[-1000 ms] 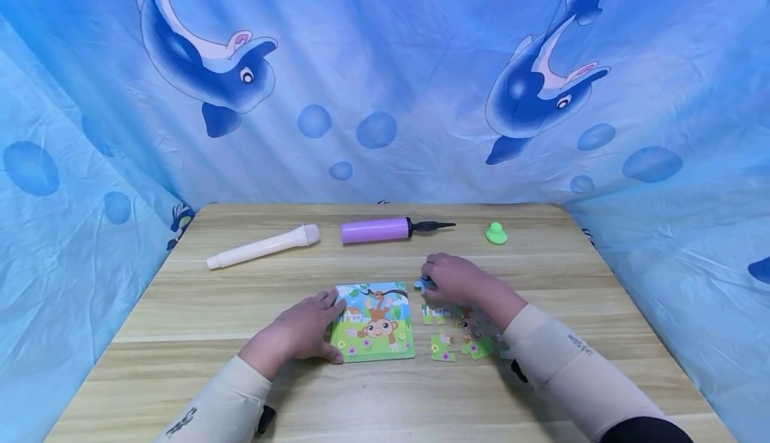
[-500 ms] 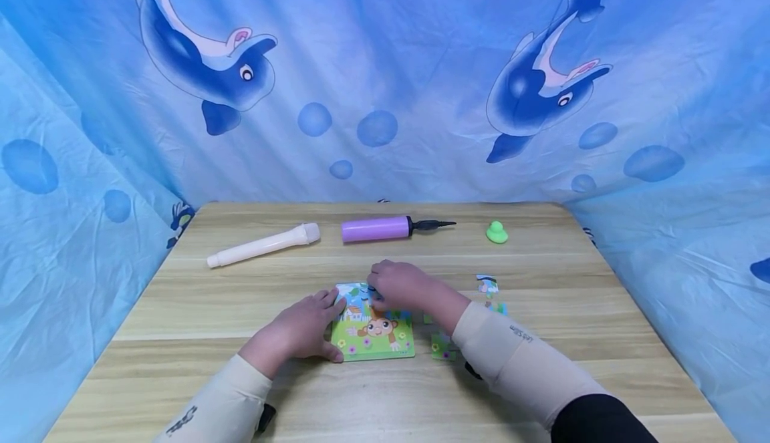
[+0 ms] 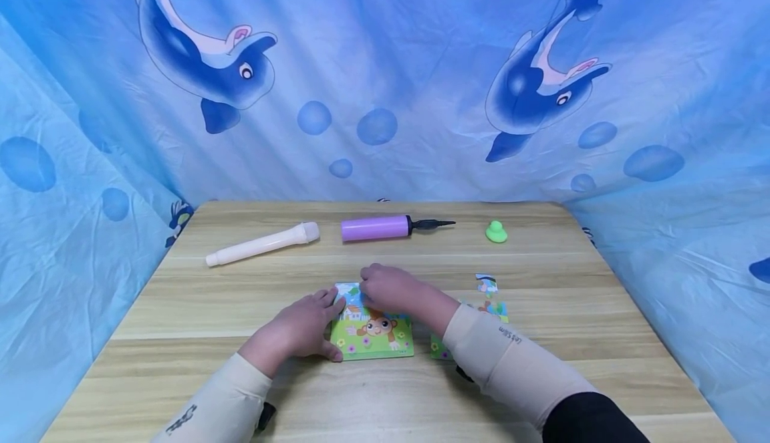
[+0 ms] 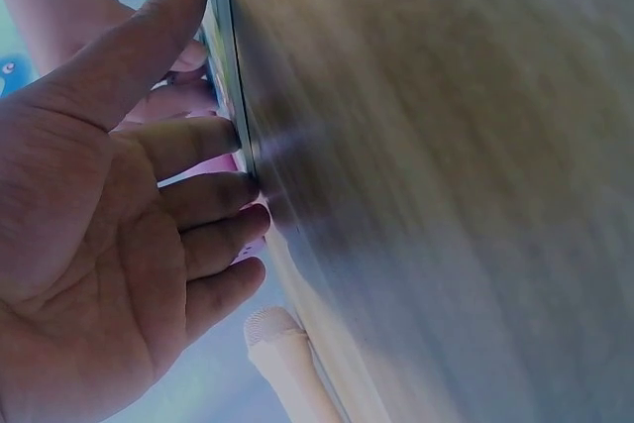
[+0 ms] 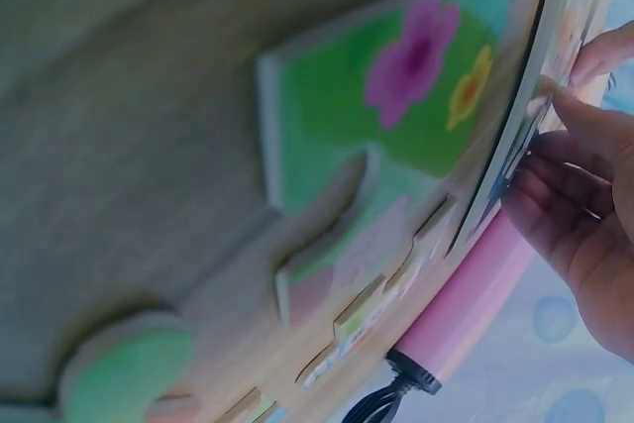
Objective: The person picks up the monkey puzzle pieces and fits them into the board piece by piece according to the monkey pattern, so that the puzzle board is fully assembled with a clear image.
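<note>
A square monkey-picture puzzle board (image 3: 374, 346) lies flat on the table in the head view. My left hand (image 3: 303, 326) rests at its left edge, thumb near the front corner and fingers near the back one. In the left wrist view these fingers (image 4: 213, 195) look fairly straight against the board's side. Over the board's upper part, my right hand (image 3: 394, 289) pinches a puzzle piece, mostly hidden by its curled fingers. Loose puzzle pieces (image 3: 487, 284) lie to the right, partly under the right forearm; a green one with flowers (image 5: 396, 86) looms large in the right wrist view.
At the back of the wooden table (image 3: 240, 323) lie a white toy microphone (image 3: 265, 244), a purple hand pump (image 3: 375, 228) with a black nozzle, and a small green rubber duck (image 3: 496, 232). A blue dolphin-print curtain (image 3: 421, 42) surrounds the table.
My right hand has carried a puzzle piece left from the loose pieces onto the board, then shifted slightly further left. The left hand has stayed at the board's edge.
</note>
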`<state>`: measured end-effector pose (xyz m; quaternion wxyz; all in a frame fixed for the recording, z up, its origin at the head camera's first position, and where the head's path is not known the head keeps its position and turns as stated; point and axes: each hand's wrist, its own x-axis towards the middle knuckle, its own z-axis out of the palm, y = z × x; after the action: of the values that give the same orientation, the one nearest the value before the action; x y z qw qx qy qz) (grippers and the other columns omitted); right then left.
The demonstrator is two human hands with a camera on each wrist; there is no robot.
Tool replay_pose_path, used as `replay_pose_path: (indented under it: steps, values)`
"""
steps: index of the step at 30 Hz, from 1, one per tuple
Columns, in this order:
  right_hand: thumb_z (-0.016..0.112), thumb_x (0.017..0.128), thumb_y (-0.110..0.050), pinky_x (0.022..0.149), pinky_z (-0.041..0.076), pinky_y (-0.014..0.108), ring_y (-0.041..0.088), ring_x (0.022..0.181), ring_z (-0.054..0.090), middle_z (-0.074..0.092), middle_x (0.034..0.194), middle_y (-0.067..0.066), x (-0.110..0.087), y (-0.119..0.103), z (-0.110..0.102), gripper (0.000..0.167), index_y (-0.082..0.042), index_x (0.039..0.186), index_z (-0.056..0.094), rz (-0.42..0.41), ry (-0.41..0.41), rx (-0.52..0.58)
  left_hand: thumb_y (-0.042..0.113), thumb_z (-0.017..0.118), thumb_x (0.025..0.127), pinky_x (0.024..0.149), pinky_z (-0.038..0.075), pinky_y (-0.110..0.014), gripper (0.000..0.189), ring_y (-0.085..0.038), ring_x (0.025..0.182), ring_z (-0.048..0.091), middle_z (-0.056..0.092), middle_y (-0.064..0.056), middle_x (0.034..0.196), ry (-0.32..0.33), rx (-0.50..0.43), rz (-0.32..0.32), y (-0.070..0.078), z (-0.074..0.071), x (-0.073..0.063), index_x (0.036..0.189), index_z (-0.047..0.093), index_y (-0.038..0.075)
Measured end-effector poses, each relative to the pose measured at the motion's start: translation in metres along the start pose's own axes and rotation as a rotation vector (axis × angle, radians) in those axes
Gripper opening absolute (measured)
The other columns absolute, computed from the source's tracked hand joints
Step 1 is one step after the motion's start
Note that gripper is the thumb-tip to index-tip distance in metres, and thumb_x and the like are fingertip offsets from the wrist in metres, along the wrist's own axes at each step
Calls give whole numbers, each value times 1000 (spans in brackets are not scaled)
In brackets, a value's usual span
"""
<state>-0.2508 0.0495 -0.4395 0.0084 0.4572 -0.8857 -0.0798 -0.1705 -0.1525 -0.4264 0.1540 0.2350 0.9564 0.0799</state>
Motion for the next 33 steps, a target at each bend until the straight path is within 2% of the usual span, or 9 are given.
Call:
replay_pose_path:
  steps: [6, 11, 15, 18, 20, 26, 30, 33]
  values:
    - [59, 97, -29, 72, 51, 21, 10, 81, 50, 57, 93, -4, 1, -5, -3, 21, -16, 103, 75, 35, -43, 10, 55, 81, 71, 118, 28, -53, 102, -41, 145, 28, 28, -21, 159, -6, -10, -6, 0, -2, -1, 149, 40, 4]
    - [58, 99, -34, 72, 50, 24, 9, 80, 51, 56, 93, -4, -3, 2, -7, 26, -15, 104, 74, 65, -75, 168, 55, 81, 71, 118, 28, -53, 102, -41, 145, 28, 29, -21, 158, -9, -16, -8, 1, -3, -1, 149, 40, 4]
    - [56, 101, -32, 84, 52, 27, 10, 91, 57, 62, 100, -4, -12, 18, -7, 25, -16, 106, 73, 65, -32, 296, 56, 81, 70, 117, 30, -53, 102, -42, 145, 29, 30, -21, 158, -5, -2, -6, 1, -3, 0, 149, 41, 4]
    - [54, 101, -31, 95, 52, 31, 12, 103, 59, 64, 110, -2, -27, 34, -7, 28, -15, 117, 71, 100, 7, 328, 56, 81, 70, 117, 30, -53, 103, -42, 145, 28, 30, -21, 158, -4, 6, -4, 2, -2, 0, 149, 40, 4]
    - [54, 102, -29, 98, 51, 34, 15, 107, 60, 65, 114, 0, -39, 48, -6, 29, -13, 119, 70, 118, 36, 317, 56, 81, 70, 117, 29, -53, 103, -42, 145, 28, 29, -21, 158, -6, 4, -6, 2, -2, 0, 149, 40, 5]
    - [61, 97, -21, 95, 53, 39, 21, 104, 62, 67, 111, 6, -81, 90, 1, 25, -6, 114, 70, 166, 87, 259, 55, 82, 69, 117, 30, -53, 103, -42, 145, 28, 29, -20, 158, -13, -1, -18, 4, -3, 0, 149, 40, 5]
    - [62, 96, -20, 94, 54, 42, 25, 107, 62, 66, 113, 8, -111, 112, 6, 26, -4, 116, 69, 248, 52, 293, 55, 82, 69, 117, 30, -53, 103, -42, 145, 29, 29, -20, 158, -11, -8, -23, 4, -4, -1, 149, 40, 5]
    - [63, 96, -21, 93, 53, 44, 27, 108, 61, 64, 115, 10, -132, 125, 9, 28, -5, 117, 68, 333, -4, 346, 55, 82, 69, 117, 30, -53, 103, -42, 145, 29, 29, -20, 159, -9, -14, -25, 3, -5, -1, 149, 40, 5]
